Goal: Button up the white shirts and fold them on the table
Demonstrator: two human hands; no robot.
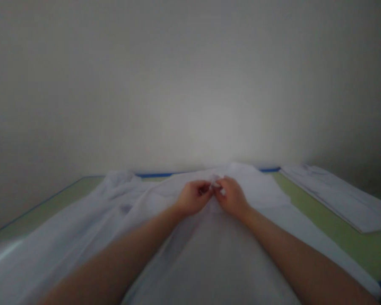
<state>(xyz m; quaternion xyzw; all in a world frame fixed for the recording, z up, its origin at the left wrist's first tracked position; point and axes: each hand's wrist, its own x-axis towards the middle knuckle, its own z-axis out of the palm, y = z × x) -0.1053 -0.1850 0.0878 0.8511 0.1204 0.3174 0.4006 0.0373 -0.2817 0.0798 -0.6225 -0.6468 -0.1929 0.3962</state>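
A large white cloth garment [235, 250] lies spread over the table, its folds running toward me. Near its far end my left hand [194, 197] and my right hand [231, 195] meet, fingertips almost touching. Both pinch a small gathered bit of the white fabric between thumb and fingers. The fabric rises slightly at that spot. Blur hides whether a button or other small part is in the fingers.
The table has a green top [339, 224] with a blue edge [155, 175]. Folded white cloth [339, 195] lies at the right. Rumpled white fabric [117, 186] spreads to the left. A plain grey wall [190, 84] stands behind the table.
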